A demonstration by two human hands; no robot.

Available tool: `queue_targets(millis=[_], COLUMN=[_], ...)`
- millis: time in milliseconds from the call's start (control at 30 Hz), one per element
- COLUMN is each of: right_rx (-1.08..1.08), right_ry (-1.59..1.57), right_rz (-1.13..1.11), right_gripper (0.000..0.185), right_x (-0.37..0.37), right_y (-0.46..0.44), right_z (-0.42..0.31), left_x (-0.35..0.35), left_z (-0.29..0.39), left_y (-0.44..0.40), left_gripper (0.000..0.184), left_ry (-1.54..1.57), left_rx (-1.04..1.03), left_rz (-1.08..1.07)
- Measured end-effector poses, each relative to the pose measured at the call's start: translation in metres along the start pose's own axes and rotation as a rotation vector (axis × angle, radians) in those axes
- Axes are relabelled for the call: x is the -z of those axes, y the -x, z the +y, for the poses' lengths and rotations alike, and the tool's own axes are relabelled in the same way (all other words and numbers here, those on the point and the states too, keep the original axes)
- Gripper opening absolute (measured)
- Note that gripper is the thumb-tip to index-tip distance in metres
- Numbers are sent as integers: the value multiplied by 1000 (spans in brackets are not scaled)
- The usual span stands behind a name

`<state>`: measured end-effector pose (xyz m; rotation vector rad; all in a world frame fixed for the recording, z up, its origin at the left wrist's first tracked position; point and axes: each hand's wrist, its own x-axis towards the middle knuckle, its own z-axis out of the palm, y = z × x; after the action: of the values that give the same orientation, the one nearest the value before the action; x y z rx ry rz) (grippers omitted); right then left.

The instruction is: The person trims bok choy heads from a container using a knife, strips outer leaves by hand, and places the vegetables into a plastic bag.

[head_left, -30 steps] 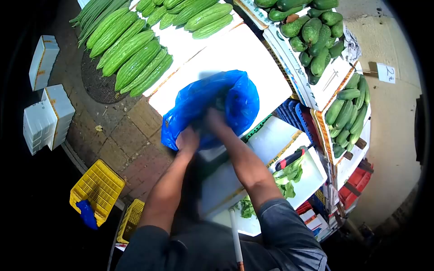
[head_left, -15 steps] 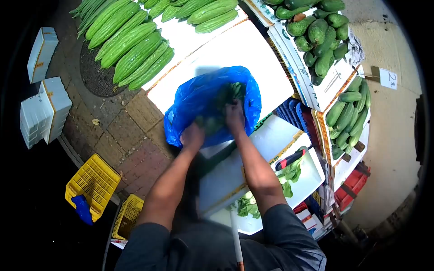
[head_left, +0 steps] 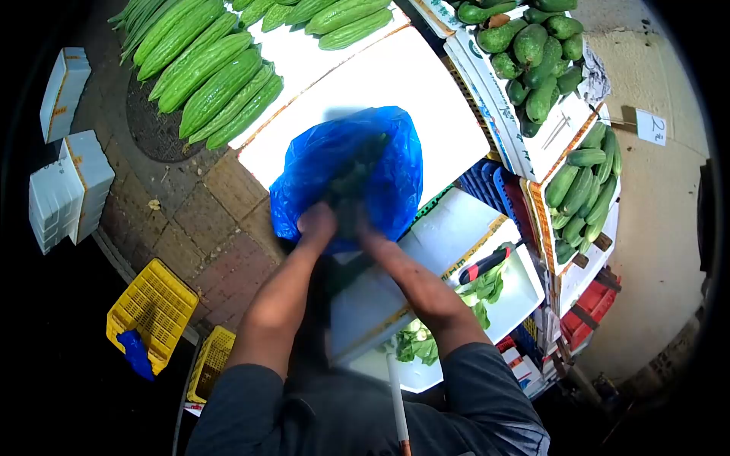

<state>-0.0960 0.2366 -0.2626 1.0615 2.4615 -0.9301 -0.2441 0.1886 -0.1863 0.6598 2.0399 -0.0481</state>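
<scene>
A blue plastic bag (head_left: 407, 163) lies with its mouth open toward me on a white foam board (head_left: 449, 114). Dark green vegetables (head_left: 353, 171) show in its shadowed inside, too dim to name their kind. My left hand (head_left: 318, 222) is at the near left of the bag's mouth with its fingers curled in; what they hold is hidden. Just to the right, my right hand (head_left: 368, 230) reaches into the bag beside the vegetables, its fingers lost in shadow and blur.
Long ridged green gourds (head_left: 220, 91) lie at the far left. At right, boxes hold squat green gourds (head_left: 532, 49) and cucumbers (head_left: 585, 190). A foam box (head_left: 525, 285) near my right arm holds leafy greens (head_left: 487, 289) and a red-and-black handled tool (head_left: 483, 266). Yellow crates (head_left: 156, 308) stand at lower left.
My right hand has moved down and left, from the bag's right side to close beside my left hand. The vegetables lie lower in the bag, and the bag's mouth has changed shape.
</scene>
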Motion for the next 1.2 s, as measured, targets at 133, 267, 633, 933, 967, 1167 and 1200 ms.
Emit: queue_targets(millis=[133, 267, 633, 933, 967, 1167, 1200], right_rx=[-36, -66, -160, -208, -213, -243, -248], right_ry=[13, 15, 21, 21, 20, 25, 24], right_rz=[39, 74, 171, 231, 234, 256, 260], right_gripper=[36, 36, 36, 35, 35, 36, 36], right_x=[1, 2, -11, -19, -18, -16, -15], right_y=[-2, -7, -11, -8, -8, -12, -13], right_z=[-1, -4, -17, -13, -12, -13, -12], left_x=[-7, -12, -20, -24, -25, -21, -19], left_z=[-6, -12, -18, -14, -15, -9, -8], left_y=[-16, -25, -26, -33, -35, -22, -22], left_gripper=[30, 29, 30, 33, 34, 41, 40], left_ry=[-8, 8, -86, -113, -90, 107, 122], left_rx=[65, 89, 3, -2, 13, 21, -9], left_rz=[-24, -64, 9, 18, 21, 102, 143])
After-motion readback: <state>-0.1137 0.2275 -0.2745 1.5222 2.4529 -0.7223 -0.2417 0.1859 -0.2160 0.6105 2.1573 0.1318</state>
